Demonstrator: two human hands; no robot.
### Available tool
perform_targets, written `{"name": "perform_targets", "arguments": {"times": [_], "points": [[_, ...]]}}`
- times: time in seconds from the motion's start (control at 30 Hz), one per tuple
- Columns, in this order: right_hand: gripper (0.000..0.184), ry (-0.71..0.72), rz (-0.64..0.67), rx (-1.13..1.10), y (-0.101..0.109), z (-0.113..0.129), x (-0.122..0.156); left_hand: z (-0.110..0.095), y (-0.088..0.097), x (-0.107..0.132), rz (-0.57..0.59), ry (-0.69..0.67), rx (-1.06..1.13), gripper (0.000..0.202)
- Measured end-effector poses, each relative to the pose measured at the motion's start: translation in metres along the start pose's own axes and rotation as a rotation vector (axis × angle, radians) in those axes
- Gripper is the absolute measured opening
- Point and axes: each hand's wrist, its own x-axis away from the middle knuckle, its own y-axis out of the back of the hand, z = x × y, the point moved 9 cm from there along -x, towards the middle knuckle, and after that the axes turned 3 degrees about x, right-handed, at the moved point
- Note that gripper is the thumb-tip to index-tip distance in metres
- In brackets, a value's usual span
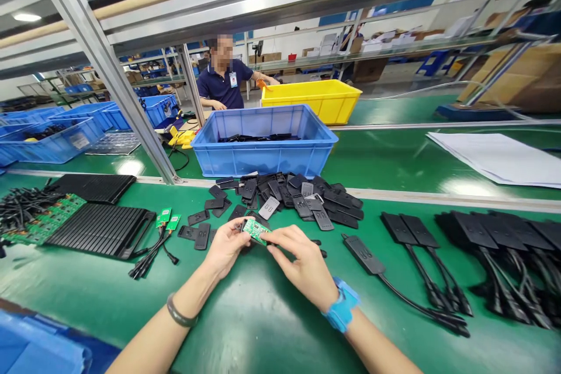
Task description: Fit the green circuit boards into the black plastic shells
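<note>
A small green circuit board [255, 229] is held up between my two hands, over the near edge of a pile of black plastic case halves [280, 193]. My left hand [227, 247] grips it from the left, with a dark edge, perhaps a case half, showing beneath. The fingers of my right hand [302, 260] press on the board's right end. Short black cable ends [322, 248] stick out behind my right hand. Right of it lies a closed black case with a cable [363, 255]. Left of my hands, a few green boards with cables [164, 228] rest on the table.
Behind the pile stands a blue bin [263, 158] with black parts inside, and a yellow bin [315, 99] beyond. A ribbed black tray [100, 228] and boards with cables lie left; several cased units [495, 234] lie right. A co-worker [225, 79] stands across the table.
</note>
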Motion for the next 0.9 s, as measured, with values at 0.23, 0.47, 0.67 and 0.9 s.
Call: {"name": "perform_targets", "arguments": {"times": [0.23,0.47,0.67,0.9], "points": [[0.026,-0.007,-0.025,-0.01,-0.006,0.0,0.003,0.002,-0.007,0.009,0.038,0.006,0.018,0.051],[0.024,0.006,-0.062,0.065,-0.013,-0.007,0.008,0.011,-0.012,0.015,0.044,0.042,0.027,0.048],[0.027,0.033,0.027,0.171,-0.031,-0.008,0.014,0.022,-0.004,0.016,-0.112,0.032,0.036,0.038],[0.015,-0.039,0.047,0.088,-0.034,-0.015,0.016,0.022,0.002,0.013,-0.138,0.004,0.014,0.035]]}}
